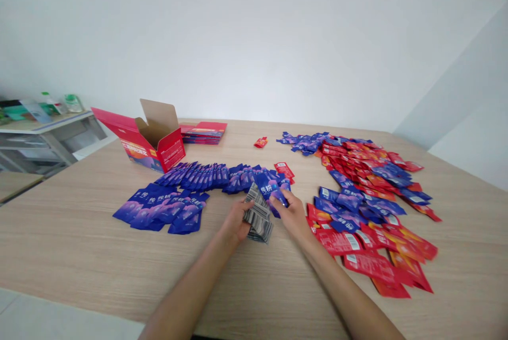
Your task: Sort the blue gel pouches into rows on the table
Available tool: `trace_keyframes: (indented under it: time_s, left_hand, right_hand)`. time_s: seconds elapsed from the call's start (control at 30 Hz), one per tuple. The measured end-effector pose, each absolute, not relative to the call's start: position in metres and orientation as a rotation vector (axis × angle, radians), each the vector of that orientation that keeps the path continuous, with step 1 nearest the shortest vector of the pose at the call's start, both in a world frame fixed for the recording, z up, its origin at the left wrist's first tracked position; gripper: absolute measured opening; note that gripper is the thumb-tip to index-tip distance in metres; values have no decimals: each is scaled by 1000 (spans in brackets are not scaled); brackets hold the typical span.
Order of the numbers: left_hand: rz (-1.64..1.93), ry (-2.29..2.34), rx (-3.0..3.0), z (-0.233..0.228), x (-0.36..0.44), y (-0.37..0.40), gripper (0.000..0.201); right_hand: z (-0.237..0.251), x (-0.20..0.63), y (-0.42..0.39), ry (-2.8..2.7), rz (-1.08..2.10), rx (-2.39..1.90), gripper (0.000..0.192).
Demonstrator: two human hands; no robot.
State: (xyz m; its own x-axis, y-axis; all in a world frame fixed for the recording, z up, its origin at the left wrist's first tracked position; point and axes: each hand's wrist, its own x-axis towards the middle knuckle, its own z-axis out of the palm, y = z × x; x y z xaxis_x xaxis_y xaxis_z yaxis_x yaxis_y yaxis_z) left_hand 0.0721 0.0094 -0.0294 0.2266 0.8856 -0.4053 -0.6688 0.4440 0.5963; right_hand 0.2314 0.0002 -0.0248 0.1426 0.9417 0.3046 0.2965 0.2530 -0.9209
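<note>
My left hand is closed on a stack of grey striped packets, held over the table's middle. In my right hand is a blue sachet with white characters, gripped by its lower right edge. The sachet overlaps the top of the striped stack; whether the two touch, I cannot tell. Just beyond the hands runs an overlapping row of blue sachets. More blue sachets lie fanned out to the left. A red sachet lies behind the one in my right hand.
An open red box stands at the back left, beside a pile of flattened boxes. Red sachets and blue sachets form a large heap on the right. A lone red sachet lies toward the wall. A side bench holds bottles.
</note>
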Motion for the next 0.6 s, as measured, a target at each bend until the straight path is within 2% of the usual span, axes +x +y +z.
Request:
trace_keyframes:
  time_s: [0.17,0.33,0.43,0.5,0.6]
  left_hand:
    - [1009,837,321,-40,77,10,6]
    - [1081,780,198,-24,79,2,27]
    - [1048,705,162,-11,78,-4,49]
    - [1029,692,163,-6,78,-6,52]
    - [990,680,169,-5,79,-5,43]
  right_hand:
    - [-40,229,3,-1602,459,-1237,43]
    - [-38,215,-8,-2017,255,-1263,44]
    - [-29,210,-16,-2241,60,-1408,46]
    - [-24,209,-20,-2320,-28,-1472,45]
    - [-18,210,-21,-2417,-117,-1467,45]
